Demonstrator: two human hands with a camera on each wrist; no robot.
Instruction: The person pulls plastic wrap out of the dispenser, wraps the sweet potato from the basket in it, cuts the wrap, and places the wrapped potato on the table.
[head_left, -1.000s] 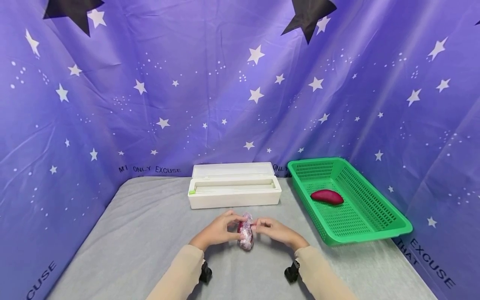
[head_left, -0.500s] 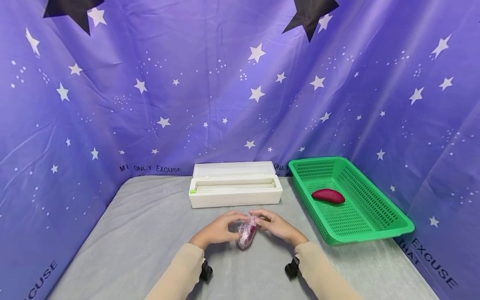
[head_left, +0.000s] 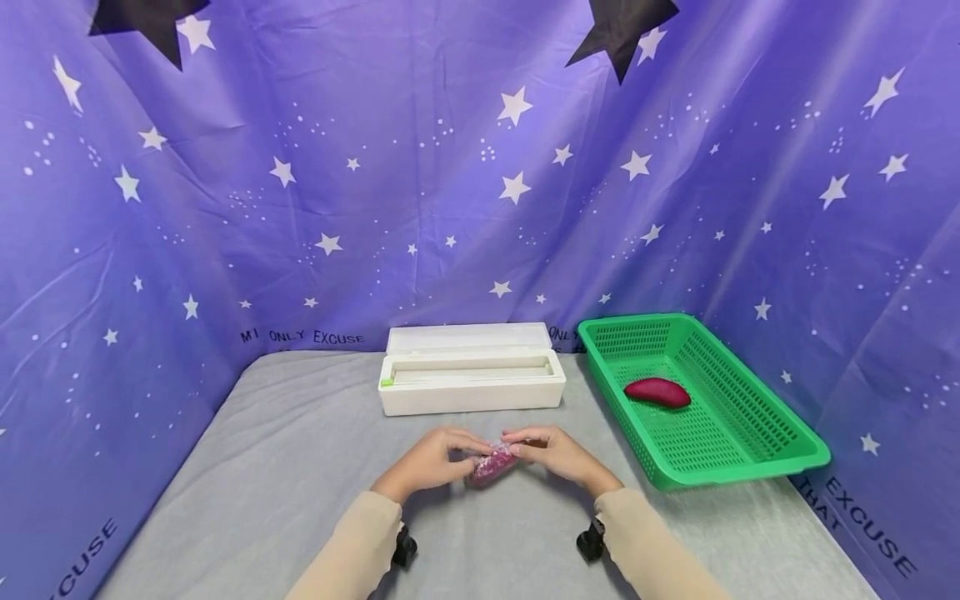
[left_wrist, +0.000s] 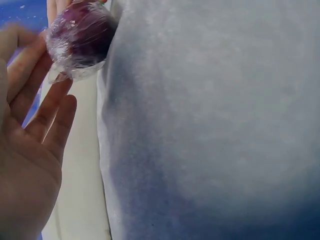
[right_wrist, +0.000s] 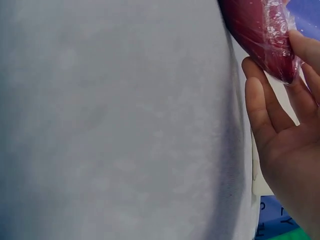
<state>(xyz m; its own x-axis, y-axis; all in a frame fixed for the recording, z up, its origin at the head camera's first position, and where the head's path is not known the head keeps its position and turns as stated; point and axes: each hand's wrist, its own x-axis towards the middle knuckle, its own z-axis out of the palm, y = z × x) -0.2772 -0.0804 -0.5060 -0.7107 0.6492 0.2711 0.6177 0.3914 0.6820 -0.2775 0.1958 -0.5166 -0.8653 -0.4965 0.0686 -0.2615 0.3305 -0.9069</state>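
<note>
A dark red sweet potato wrapped in clear cling film (head_left: 492, 467) is held between both hands over the grey cloth, lying aslant in the head view. My left hand (head_left: 429, 461) pinches its left end between thumb and fingers. In the left wrist view, crinkled film bunches around the blunt end of the wrapped sweet potato (left_wrist: 82, 40). At the upper right end, my right hand (head_left: 561, 457) grips it with thumb and fingertips. The pointed tip of the wrapped sweet potato (right_wrist: 265, 35) shows in the right wrist view, its film pulled close.
Behind the hands stands a long white cling film box (head_left: 472, 398), lid raised, with a small green piece at its left. To the right, a green plastic basket (head_left: 738, 478) contains another dark red sweet potato (head_left: 657, 392). A starry purple curtain (head_left: 420, 167) encloses the table.
The wrapped sweet potato has turned from nearly upright in the head view to a slant, its far end swinging right. The right hand has shifted its grip onto that end.
</note>
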